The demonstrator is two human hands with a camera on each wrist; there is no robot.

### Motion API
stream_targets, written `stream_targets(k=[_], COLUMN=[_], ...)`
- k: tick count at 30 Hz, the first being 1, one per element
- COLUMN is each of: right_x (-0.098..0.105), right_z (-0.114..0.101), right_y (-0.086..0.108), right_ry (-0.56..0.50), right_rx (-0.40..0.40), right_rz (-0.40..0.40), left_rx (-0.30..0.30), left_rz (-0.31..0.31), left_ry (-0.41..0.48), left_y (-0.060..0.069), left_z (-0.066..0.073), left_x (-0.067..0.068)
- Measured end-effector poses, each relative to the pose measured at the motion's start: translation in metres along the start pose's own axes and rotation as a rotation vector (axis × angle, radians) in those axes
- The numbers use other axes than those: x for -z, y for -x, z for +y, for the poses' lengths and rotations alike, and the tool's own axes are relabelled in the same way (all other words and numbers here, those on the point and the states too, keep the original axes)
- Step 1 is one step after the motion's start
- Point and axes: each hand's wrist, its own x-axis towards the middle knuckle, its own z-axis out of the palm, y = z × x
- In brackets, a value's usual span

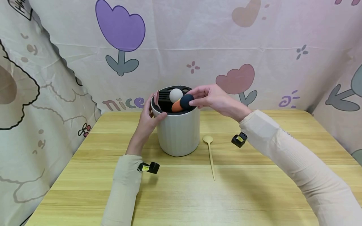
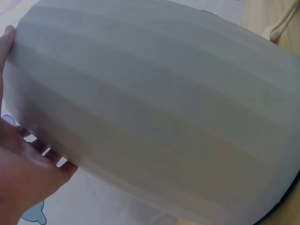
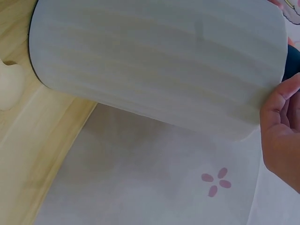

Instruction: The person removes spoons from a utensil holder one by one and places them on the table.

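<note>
Dark blue round piece (image 1: pixel 186 102) at three o'clock in the mouth of the ribbed white canister (image 1: pixel 178 135); pinched between thumb and fingers of the right hand (image 1: pixel 212 96). Part below the rim hidden; in or out, cannot tell. Best moved straight along its own line, without dragging sideways against the orange piece (image 1: pixel 176 107) at seven o'clock or the white ball (image 1: pixel 176 95) at eleven. Brace well at nine o'clock with the left hand (image 1: pixel 147 121), gripping the canister's rim and wall. Steer clear of the yellow spoon (image 1: pixel 207 139), flat on the wooden table (image 1: pixel 85 188) at four o'clock.
</note>
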Motion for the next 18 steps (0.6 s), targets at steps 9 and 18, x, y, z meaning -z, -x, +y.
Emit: stream_targets(k=[9,18], right_x=[0.004,0.008], right_z=[-0.011,-0.018], right_y=[0.000,-0.001], right_ry=[-0.007,0.004], right_rx=[0.024,0.027], right_rz=[0.018,0.062], left_rx=[0.004,0.008], left_rz=[0.002,0.003], left_ry=[-0.013,-0.016], left_y=[0.000,0.000], left_z=[-0.001,0.000], left_x=[0.000,0.000])
